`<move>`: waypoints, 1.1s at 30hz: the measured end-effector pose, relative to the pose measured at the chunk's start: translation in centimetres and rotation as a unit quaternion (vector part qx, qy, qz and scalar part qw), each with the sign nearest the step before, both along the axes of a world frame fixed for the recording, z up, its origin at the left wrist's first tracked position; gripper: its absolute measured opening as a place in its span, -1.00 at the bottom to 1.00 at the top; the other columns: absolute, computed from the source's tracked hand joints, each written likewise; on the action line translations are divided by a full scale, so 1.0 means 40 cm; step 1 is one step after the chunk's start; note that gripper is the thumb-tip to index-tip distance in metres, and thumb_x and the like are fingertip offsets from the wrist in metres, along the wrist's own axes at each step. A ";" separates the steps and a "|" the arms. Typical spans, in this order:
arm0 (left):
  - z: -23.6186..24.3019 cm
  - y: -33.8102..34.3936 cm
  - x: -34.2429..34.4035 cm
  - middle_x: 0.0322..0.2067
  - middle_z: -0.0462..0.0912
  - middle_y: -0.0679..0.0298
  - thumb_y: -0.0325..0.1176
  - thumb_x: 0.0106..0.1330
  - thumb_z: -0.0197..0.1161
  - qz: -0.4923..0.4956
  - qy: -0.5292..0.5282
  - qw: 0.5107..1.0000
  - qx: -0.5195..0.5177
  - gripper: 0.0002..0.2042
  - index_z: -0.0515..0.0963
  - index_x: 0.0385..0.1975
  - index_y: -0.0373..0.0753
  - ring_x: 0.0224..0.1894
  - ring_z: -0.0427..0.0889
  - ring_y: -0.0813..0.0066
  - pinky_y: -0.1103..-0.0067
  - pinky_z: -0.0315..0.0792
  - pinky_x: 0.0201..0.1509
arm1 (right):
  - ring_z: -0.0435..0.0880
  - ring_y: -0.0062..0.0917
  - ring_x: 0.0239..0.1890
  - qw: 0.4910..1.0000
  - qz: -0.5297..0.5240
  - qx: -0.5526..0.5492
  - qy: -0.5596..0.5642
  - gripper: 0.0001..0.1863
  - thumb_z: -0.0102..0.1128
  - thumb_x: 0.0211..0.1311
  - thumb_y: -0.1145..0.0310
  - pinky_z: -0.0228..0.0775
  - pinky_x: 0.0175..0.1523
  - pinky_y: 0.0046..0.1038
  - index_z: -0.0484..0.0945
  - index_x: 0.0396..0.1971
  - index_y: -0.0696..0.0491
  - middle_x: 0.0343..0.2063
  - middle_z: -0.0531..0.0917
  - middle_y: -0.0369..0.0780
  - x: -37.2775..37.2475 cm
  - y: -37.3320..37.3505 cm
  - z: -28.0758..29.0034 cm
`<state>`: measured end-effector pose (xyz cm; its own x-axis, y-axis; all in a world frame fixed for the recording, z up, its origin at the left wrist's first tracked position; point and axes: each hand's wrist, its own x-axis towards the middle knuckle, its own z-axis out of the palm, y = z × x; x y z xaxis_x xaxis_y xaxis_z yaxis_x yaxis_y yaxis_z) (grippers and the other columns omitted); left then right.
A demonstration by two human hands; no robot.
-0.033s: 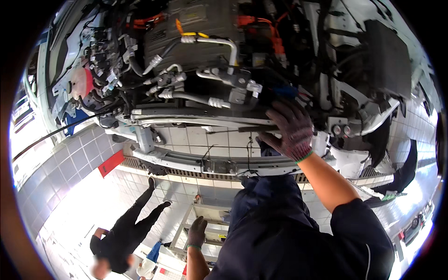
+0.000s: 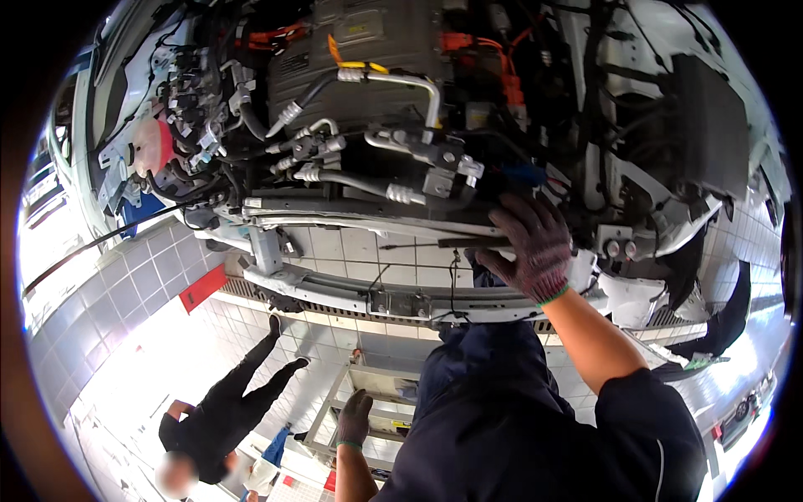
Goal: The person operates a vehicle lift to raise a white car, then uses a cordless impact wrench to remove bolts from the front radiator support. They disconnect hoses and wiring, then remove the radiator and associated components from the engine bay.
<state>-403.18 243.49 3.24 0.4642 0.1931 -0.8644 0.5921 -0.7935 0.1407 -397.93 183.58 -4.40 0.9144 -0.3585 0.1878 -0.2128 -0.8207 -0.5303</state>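
My right hand (image 2: 535, 251), in a dark knit glove with a green cuff, is at the front crossbar (image 2: 351, 209) of an opened car front. Its thumb lies below the fingers, closed around the handle end of a slim black tool (image 2: 473, 243). The tool's thin shaft points left, just below the bar; its exact kind is unclear. Right above the fingers is a blue connector (image 2: 525, 174). My left hand (image 2: 355, 418), gloved alike, hangs low at my side beside a metal rack, fingers loosely stretched, with nothing visible in it.
Hoses and metal pipes (image 2: 360, 180) run behind the crossbar, with orange cables (image 2: 510, 84) farther back. A lower beam (image 2: 335, 289) spans in front of my legs. The rack (image 2: 381, 381) stands near my left hand. Another person (image 2: 222, 410) is at the lower left.
The car front sits slightly farther right and lower in the picture. My right hand and the tool have shifted slightly toward me; the left hand stays at my side.
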 end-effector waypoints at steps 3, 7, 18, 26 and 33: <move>0.017 -0.032 -0.008 0.25 0.71 0.08 -0.14 0.55 0.34 -0.028 0.007 0.999 0.017 -0.50 0.59 0.35 -0.33 0.30 0.65 0.29 0.41 0.45 0.42 | 0.67 -0.04 0.21 1.000 0.010 0.005 -0.008 -0.31 0.54 0.08 -0.18 0.47 0.36 0.10 0.65 0.10 -0.04 0.17 0.69 -0.09 0.019 -0.014 -0.002; 0.033 -0.072 -0.035 0.27 0.70 -0.03 -0.02 0.52 0.35 -0.076 0.064 0.994 0.038 -0.44 0.60 0.33 -0.31 0.36 0.63 0.16 0.35 0.43 0.46 | 0.66 -0.01 0.22 1.000 0.022 0.013 -0.002 -0.32 0.54 0.07 -0.17 0.45 0.36 0.13 0.65 0.09 -0.04 0.16 0.69 -0.09 0.035 -0.024 -0.009; -0.016 -0.053 -0.032 0.20 0.73 0.04 -0.11 0.54 0.36 0.077 0.055 0.995 0.010 -0.47 0.58 0.35 -0.35 0.24 0.68 0.27 0.41 0.51 0.35 | 0.65 0.03 0.22 0.998 0.049 0.016 0.030 -0.35 0.51 0.14 -0.09 0.49 0.27 0.09 0.59 0.16 -0.08 0.19 0.66 -0.08 0.054 -0.022 -0.022; -0.011 -0.151 0.011 0.26 0.72 0.03 -0.08 0.51 0.38 0.067 0.051 0.996 0.004 -0.44 0.59 0.36 -0.32 0.33 0.66 0.27 0.41 0.45 0.42 | 0.67 -0.02 0.18 0.999 0.044 -0.019 0.024 -0.39 0.56 0.12 0.03 0.50 0.27 0.02 0.62 0.15 -0.08 0.20 0.66 -0.09 0.034 0.015 -0.041; -0.074 -0.033 -0.182 0.23 0.73 0.01 -0.05 0.48 0.39 0.143 0.037 0.989 -0.030 -0.40 0.57 0.37 -0.34 0.28 0.70 0.28 0.41 0.50 0.38 | 0.66 0.04 0.17 0.995 0.057 -0.076 0.023 -0.47 0.48 0.27 0.11 0.49 0.30 0.04 0.61 0.19 -0.02 0.17 0.68 -0.04 0.031 0.048 -0.041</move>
<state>-410.45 242.18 0.28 0.3324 0.2551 -0.9080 0.8018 -0.5833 0.1297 -396.70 185.49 -6.06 0.9564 -0.2226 0.1890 -0.1349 -0.9109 -0.3900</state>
